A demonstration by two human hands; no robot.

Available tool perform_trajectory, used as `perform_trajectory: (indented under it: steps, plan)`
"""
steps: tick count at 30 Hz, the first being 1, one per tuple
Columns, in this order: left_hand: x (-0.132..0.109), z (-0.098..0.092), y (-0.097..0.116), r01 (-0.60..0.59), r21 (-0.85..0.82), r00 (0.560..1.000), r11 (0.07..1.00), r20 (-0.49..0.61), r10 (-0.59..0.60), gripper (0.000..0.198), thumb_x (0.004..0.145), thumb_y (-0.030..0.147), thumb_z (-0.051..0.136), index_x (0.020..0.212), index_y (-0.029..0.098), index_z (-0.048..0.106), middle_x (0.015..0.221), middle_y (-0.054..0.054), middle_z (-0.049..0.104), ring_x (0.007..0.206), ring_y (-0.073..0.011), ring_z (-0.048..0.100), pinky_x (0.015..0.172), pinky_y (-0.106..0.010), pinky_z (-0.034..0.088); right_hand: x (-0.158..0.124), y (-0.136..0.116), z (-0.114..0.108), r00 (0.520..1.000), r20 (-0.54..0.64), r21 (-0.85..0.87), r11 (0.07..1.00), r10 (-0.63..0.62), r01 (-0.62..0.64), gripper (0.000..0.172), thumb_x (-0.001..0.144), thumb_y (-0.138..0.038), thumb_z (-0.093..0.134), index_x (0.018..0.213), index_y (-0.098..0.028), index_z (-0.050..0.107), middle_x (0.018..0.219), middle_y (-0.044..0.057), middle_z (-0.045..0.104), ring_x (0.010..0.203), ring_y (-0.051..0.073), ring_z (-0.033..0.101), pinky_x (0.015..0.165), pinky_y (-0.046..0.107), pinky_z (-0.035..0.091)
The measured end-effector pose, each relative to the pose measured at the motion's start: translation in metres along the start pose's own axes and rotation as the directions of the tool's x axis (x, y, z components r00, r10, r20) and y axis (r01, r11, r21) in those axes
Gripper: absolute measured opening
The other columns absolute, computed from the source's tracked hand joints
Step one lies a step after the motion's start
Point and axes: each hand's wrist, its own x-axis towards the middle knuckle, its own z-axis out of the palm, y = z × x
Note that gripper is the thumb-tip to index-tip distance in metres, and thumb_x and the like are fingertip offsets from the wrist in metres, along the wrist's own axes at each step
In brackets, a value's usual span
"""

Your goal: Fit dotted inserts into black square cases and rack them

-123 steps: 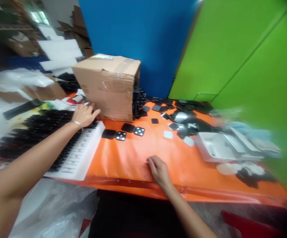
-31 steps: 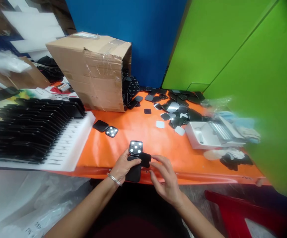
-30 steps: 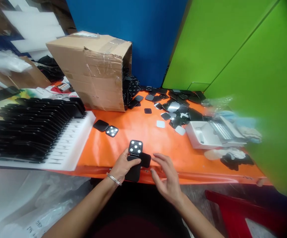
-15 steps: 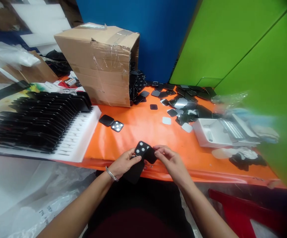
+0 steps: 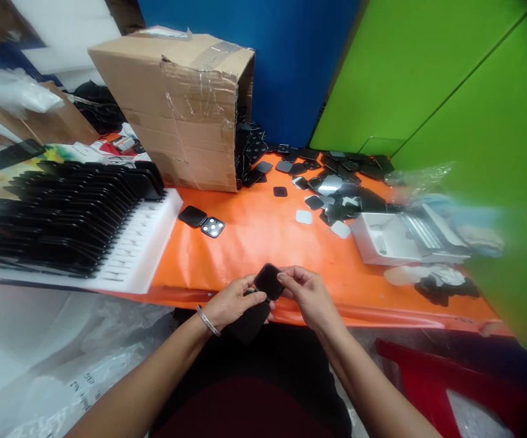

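My left hand (image 5: 233,302) is closed around a black hinged two-panel case (image 5: 251,321), held just above the table's front edge. Its lower panel hangs toward my lap. A thin black square plate (image 5: 268,280) covers the upper panel, and the white dots there are hidden. My right hand (image 5: 309,297) pinches this plate at its right edge, thumb on top. A second hinged case (image 5: 192,216) lies unfolded on the orange table (image 5: 245,243), its white-dotted half facing up.
At left, a white foam rack (image 5: 154,246) carries rows of black cases. Behind stands a cardboard box (image 5: 190,134) on its side, black pieces spilling out. Loose dark plates (image 5: 336,204) and a white open box (image 5: 377,237) lie at right. A red stool (image 5: 427,371) stands below.
My right hand has moved the black plate left over the dotted panel, covering the white dots. The view has shifted slightly.
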Motion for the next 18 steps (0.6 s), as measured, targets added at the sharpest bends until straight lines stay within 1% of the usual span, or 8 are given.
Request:
perform_trajectory:
  steps: [7, 12, 15, 18]
  plan:
    - [0.0017, 0.0018, -0.0012, -0.006, -0.005, 1.0, 1.0, 0.017, 0.006, 0.046, 0.076, 0.04, 0.069, 0.11, 0.015, 0.052, 0.085, -0.009, 0.066, 0.068, -0.0184, 0.066, 0.063, -0.03, 0.053, -0.0012, -0.0019, 0.0001, 0.999, -0.035, -0.015, 1.0, -0.012, 0.011, 0.031, 0.06, -0.044, 0.077, 0.063, -0.017, 0.063, 0.068, 0.002, 0.063, 0.065, 0.015, 0.057, 0.067, 0.03, 0.051]
    - [0.0006, 0.0016, 0.0004, -0.007, -0.005, 1.0, 1.0, 0.025, 0.008, 0.046, 0.077, 0.04, 0.068, 0.111, 0.015, 0.052, 0.086, -0.009, 0.066, 0.067, -0.0176, 0.066, 0.062, -0.028, 0.053, -0.0023, -0.003, -0.0004, 1.0, -0.009, -0.048, 0.999, -0.025, 0.025, 0.03, 0.064, -0.044, 0.074, 0.066, -0.017, 0.062, 0.072, 0.003, 0.063, 0.067, 0.016, 0.057, 0.068, 0.031, 0.051]
    - [-0.0001, 0.0016, 0.002, -0.018, -0.014, 1.0, 1.0, 0.021, 0.019, 0.048, 0.076, 0.04, 0.07, 0.113, 0.016, 0.051, 0.088, -0.009, 0.066, 0.068, -0.0169, 0.066, 0.062, -0.027, 0.052, -0.0029, -0.0053, -0.0007, 0.997, 0.028, -0.101, 0.992, -0.069, 0.072, 0.028, 0.069, -0.043, 0.07, 0.069, -0.017, 0.059, 0.073, 0.003, 0.061, 0.067, 0.016, 0.056, 0.067, 0.032, 0.05]
    - [0.0005, 0.0017, 0.0007, -0.045, -0.025, 0.999, 0.999, 0.008, 0.046, 0.042, 0.082, 0.047, 0.062, 0.107, 0.015, 0.054, 0.084, -0.009, 0.067, 0.067, -0.0161, 0.065, 0.059, -0.023, 0.05, -0.0023, -0.0078, -0.0018, 0.988, 0.061, -0.212, 0.966, -0.14, 0.15, 0.023, 0.074, -0.039, 0.064, 0.069, -0.018, 0.055, 0.068, 0.001, 0.057, 0.065, 0.015, 0.054, 0.065, 0.03, 0.049]
